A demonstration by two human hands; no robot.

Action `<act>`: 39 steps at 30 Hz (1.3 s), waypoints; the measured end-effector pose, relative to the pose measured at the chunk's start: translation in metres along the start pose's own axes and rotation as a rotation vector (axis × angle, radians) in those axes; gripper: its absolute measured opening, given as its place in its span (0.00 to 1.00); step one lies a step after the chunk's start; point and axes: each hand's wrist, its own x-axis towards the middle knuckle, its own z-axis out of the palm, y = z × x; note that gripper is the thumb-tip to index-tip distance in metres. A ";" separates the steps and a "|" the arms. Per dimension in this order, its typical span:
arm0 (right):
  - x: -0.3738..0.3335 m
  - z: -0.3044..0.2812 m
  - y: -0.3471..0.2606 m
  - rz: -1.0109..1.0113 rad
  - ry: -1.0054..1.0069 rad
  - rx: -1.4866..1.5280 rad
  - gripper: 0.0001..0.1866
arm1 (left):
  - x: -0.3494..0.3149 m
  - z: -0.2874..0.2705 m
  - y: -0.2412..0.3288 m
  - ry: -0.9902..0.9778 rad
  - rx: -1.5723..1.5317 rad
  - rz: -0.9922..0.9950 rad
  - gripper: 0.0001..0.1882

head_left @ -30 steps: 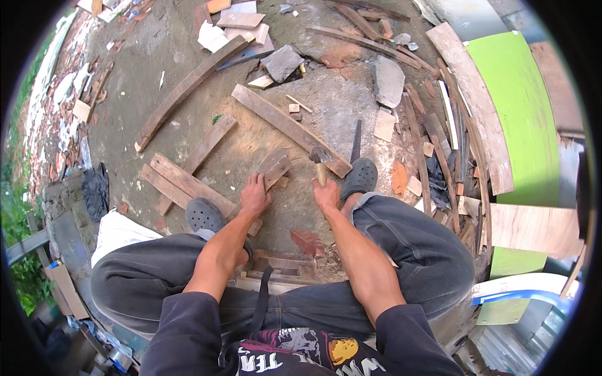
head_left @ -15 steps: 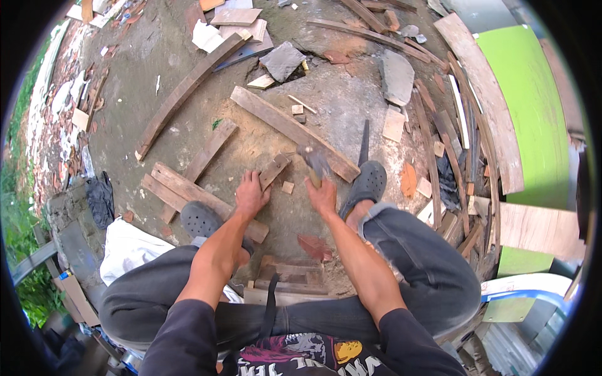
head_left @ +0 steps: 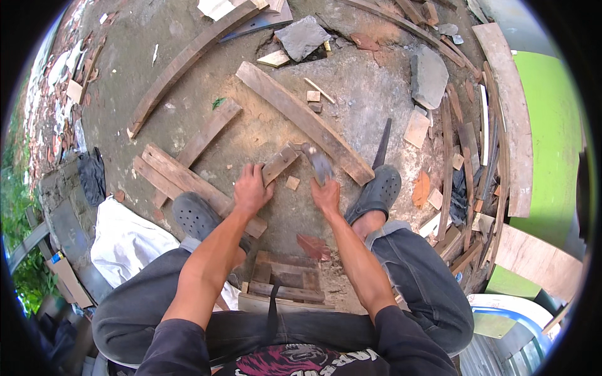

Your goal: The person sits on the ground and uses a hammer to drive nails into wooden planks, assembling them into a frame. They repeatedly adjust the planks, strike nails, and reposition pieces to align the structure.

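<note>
In the head view, I see the left grip (head_left: 252, 189) grasping the short wood piece (head_left: 280, 164), just left of the blurred hammer (head_left: 322, 165), which the right grip (head_left: 325, 194) clasps. I think a glancing blow could hit the left grip, or weak holding could let the wood turn.

From the person's head, the ground (head_left: 282, 210) is viewed steeply downward through a wide fisheye, both forearms (head_left: 210, 263) near.
</note>
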 end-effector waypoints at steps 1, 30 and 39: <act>0.007 -0.009 -0.033 0.144 -0.111 -0.085 0.16 | -0.006 0.000 -0.005 0.007 0.010 -0.023 0.29; -0.041 -0.091 -0.094 0.673 -0.182 0.229 0.18 | -0.013 -0.020 -0.015 -0.308 -0.056 -0.016 0.32; -0.043 -0.095 -0.094 0.488 -0.184 0.137 0.15 | -0.018 0.012 -0.030 -0.022 -0.033 -0.153 0.31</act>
